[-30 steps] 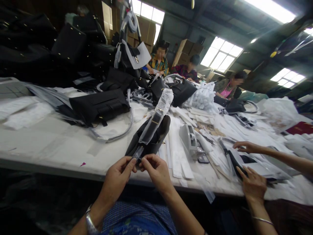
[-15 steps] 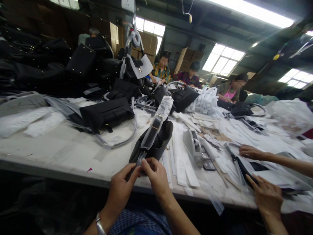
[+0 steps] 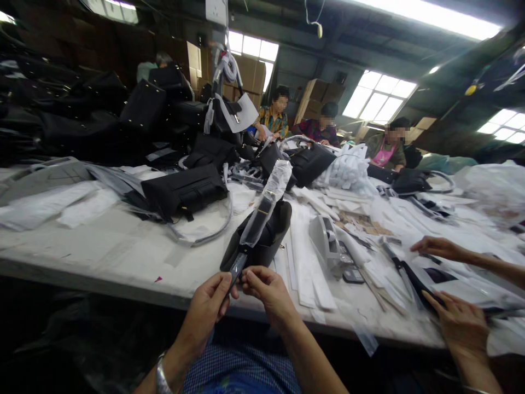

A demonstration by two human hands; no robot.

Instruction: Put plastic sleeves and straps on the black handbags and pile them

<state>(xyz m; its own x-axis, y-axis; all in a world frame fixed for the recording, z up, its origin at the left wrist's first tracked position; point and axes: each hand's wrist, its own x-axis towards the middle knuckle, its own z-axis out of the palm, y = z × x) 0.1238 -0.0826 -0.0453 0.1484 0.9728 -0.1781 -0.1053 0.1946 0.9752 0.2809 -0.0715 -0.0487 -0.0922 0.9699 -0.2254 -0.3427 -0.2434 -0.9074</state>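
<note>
The pale surface [image 3: 135,262] runs across in front of me, its near edge slanting past the person's wrists. Black bags [image 3: 102,115] heap up along its far left. A flat bag [image 3: 184,191] lies short of them, and pale tabletop shows from there down to the near edge, leaving the left hand some room. The right side is tighter: white strips [image 3: 303,262] crowd in, with a grey dispenser [image 3: 324,238] just beyond them and a co-worker's hand [image 3: 463,317] farther off.

The bag being handled [image 3: 279,235] rests near the edge, straight ahead of both hands, its plastic-wrapped strap [image 3: 254,224] slanting down across it towards them. The left hand [image 3: 211,295] has the strap's lower end between thumb and fingers. The right hand [image 3: 264,287] is just beside it, fingers bent in narrow; I can't tell whether they grip anything. A pink scrap [image 3: 158,279] lies near the edge, left of the left hand.
</note>
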